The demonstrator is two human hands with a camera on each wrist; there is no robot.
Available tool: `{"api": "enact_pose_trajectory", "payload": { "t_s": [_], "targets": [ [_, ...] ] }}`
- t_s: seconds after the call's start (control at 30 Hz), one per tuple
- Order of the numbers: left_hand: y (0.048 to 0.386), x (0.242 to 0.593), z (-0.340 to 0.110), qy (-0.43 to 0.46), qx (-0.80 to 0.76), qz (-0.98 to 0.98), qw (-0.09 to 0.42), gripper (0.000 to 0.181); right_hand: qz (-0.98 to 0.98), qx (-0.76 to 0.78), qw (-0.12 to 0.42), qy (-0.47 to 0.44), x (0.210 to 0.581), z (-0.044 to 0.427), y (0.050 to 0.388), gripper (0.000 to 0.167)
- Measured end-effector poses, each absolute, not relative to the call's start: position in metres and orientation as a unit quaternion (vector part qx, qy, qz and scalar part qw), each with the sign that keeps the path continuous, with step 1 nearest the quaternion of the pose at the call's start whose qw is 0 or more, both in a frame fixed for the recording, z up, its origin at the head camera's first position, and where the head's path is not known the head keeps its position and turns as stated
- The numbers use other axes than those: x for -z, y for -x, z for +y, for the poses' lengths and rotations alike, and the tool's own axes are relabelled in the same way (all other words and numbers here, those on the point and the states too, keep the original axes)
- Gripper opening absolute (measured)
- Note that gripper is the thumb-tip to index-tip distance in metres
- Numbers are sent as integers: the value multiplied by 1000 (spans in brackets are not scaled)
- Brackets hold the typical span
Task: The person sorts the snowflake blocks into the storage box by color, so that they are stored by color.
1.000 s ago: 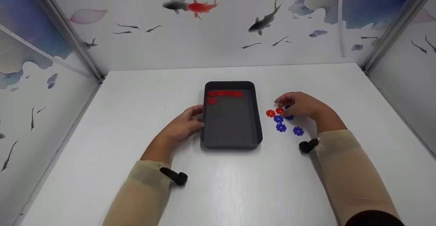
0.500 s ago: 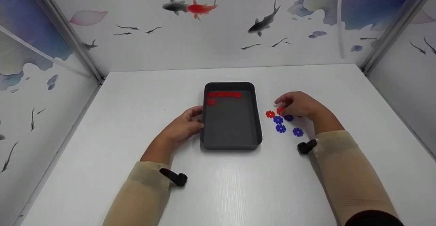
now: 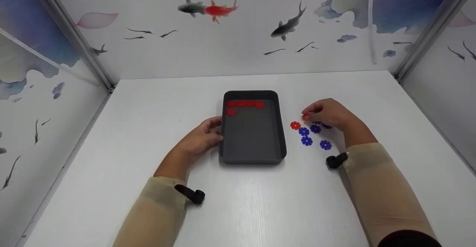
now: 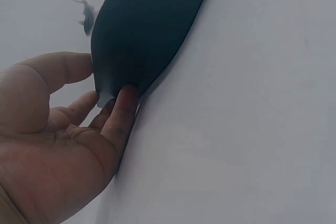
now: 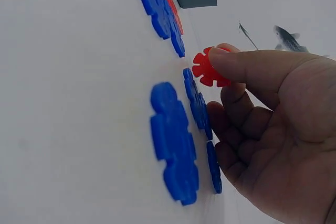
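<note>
My right hand (image 3: 333,115) pinches a red snowflake disc (image 5: 210,70) between thumb and forefinger, raised off the table in the right wrist view. Below and beside that hand lie several blue snowflake discs (image 3: 306,140), and one red disc (image 3: 295,125) rests to their left. The left hand (image 3: 200,137) touches the outer left wall of a dark grey tray (image 3: 253,162), with its fingers relaxed. At the tray's far end, several red discs (image 3: 259,104) form a row, with one more (image 3: 231,112) in front of the row's left end.
A white table (image 3: 230,206) carries the tray and discs. White panels (image 3: 245,53) printed with fish and petals stand behind it and at both sides. Metal posts (image 3: 83,38) rise at the back corners.
A red disc that lay among the loose ones has come up slightly from the table in my right hand's pinch. The left hand and the tray have stayed in place.
</note>
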State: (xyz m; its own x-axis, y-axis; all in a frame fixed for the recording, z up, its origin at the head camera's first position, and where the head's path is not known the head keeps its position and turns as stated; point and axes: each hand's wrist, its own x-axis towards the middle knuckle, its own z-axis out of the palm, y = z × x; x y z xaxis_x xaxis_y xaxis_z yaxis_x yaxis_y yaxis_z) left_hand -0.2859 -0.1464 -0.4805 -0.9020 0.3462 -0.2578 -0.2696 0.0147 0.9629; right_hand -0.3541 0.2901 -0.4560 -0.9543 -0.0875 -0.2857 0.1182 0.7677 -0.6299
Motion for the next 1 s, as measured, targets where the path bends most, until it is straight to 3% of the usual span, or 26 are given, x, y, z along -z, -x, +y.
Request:
{"api": "enact_pose_trajectory", "payload": {
  "t_s": [0.33, 1.0],
  "targets": [
    [285, 481, -145, -22, -692, 689, 216, 74, 890, 445, 101, 0, 436, 283, 346, 31],
    [285, 480, -146, -19, -687, 694, 215, 74, 838, 529, 113, 77, 398, 181, 333, 28]
  ]
}}
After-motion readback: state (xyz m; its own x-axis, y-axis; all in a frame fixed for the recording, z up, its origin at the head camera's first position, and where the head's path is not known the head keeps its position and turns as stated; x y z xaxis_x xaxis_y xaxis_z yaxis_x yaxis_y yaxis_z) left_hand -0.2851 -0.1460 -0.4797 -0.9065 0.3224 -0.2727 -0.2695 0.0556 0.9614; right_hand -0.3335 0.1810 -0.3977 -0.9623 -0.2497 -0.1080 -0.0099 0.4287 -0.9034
